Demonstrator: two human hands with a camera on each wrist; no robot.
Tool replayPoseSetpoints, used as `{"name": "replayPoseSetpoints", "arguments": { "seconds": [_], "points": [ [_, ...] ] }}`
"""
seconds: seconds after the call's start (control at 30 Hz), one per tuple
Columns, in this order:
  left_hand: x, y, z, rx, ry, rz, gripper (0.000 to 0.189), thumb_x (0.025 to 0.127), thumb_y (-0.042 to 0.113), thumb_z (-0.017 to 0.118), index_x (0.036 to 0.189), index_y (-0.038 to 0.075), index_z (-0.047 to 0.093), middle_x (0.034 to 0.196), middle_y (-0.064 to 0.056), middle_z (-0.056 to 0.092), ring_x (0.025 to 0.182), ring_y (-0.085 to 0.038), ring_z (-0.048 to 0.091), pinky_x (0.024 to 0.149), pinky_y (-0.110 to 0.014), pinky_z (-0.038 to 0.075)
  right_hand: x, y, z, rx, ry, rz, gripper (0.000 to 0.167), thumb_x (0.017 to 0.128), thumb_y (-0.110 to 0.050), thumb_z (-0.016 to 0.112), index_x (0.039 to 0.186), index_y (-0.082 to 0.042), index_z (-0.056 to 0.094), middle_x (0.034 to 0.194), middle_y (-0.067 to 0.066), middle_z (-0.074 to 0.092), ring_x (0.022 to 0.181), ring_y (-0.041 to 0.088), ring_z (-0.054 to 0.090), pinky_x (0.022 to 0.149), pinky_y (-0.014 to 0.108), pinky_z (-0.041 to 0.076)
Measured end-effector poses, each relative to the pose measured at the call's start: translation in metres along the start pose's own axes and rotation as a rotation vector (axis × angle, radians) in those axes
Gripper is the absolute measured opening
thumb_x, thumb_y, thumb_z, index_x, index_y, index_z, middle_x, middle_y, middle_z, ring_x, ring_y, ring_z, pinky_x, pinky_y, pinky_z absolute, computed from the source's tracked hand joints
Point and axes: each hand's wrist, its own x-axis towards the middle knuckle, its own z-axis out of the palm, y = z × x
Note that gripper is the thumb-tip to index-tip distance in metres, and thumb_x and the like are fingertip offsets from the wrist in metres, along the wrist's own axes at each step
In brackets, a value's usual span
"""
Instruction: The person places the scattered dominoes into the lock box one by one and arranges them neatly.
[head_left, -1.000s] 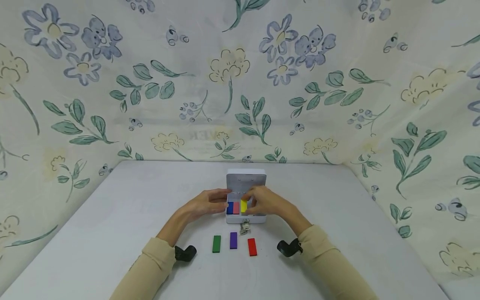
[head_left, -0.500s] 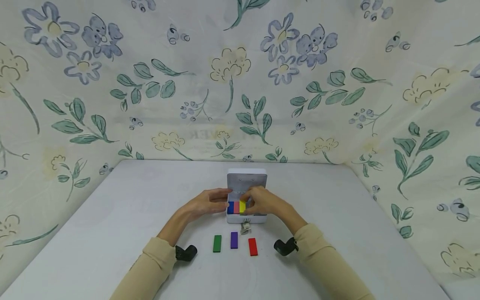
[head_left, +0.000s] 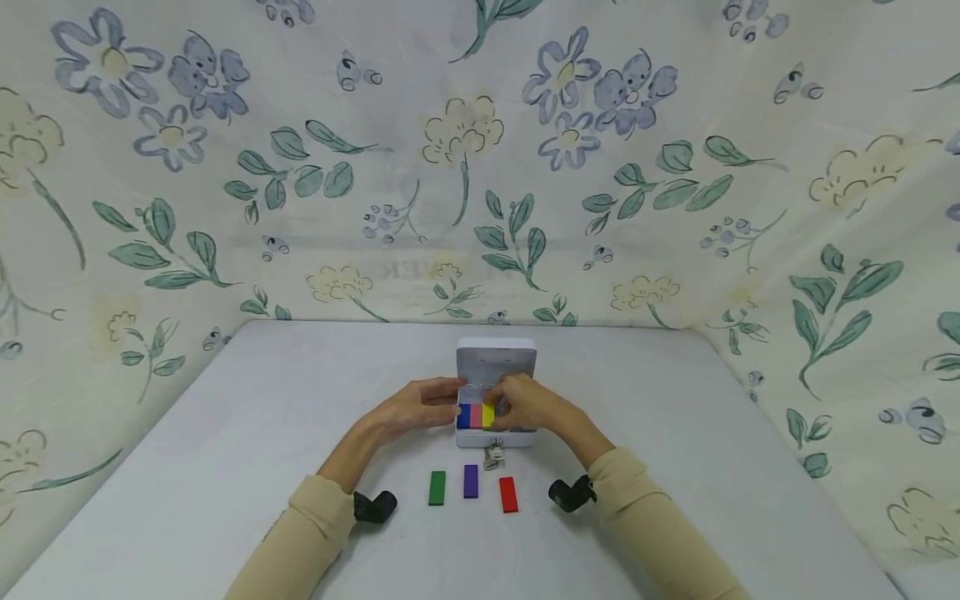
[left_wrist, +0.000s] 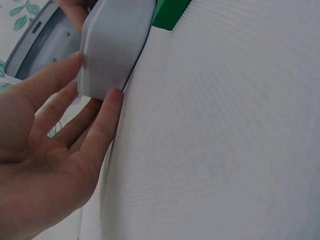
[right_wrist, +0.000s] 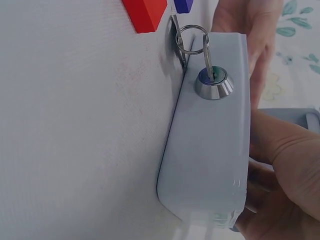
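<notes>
yellow block (head_left: pixel 488 414) seated in box (head_left: pixel 497 358).
i note my right hand (head_left: pixel 525 402) has pushed it flush against pink; fingers curled on it, left hand (head_left: pixel 414 406) flat bracing box.

A small grey lockbox (head_left: pixel 496 437) stands open mid-table, lid raised, key in its front lock; blue (head_left: pixel 462 415), pink (head_left: pixel 476 415) and yellow (head_left: pixel 487 414) blocks lie side by side inside.
</notes>
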Motion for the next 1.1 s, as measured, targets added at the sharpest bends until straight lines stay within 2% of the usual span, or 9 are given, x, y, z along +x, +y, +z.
{"name": "replayPoseSetpoints", "arguments": {
  "seconds": [0.47, 1.1],
  "points": [
    [-0.0008, 0.0001, 0.0017, 0.005, 0.015, -0.013, 0.059, 0.091, 0.025, 0.070, 0.145, 0.027, 0.047, 0.154, -0.003, 0.044, 0.140, -0.028, 0.044, 0.112, -0.046, 0.043, 0.0004, 0.0004, 0.0036, 0.007, 0.006, -0.015, 0.036, 0.083, -0.013, 0.078, 0.116, -0.005, 0.071, 0.111, 0.009, 0.067, 0.091, 0.017, 0.062, 0.082, 0.028, 0.057],
    [-0.0005, 0.0015, 0.0012, 0.002, -0.004, 0.004, 0.061, 0.092, 0.024, 0.069, 0.147, 0.023, 0.044, 0.155, -0.008, 0.041, 0.141, -0.031, 0.042, 0.112, -0.046, 0.043, 0.0016, -0.0009, 0.0053, -0.009, 0.016, 0.022, 0.036, 0.082, -0.014, 0.080, 0.116, -0.005, 0.071, 0.112, 0.007, 0.069, 0.088, 0.014, 0.062, 0.082, 0.028, 0.058]
  ]
}}
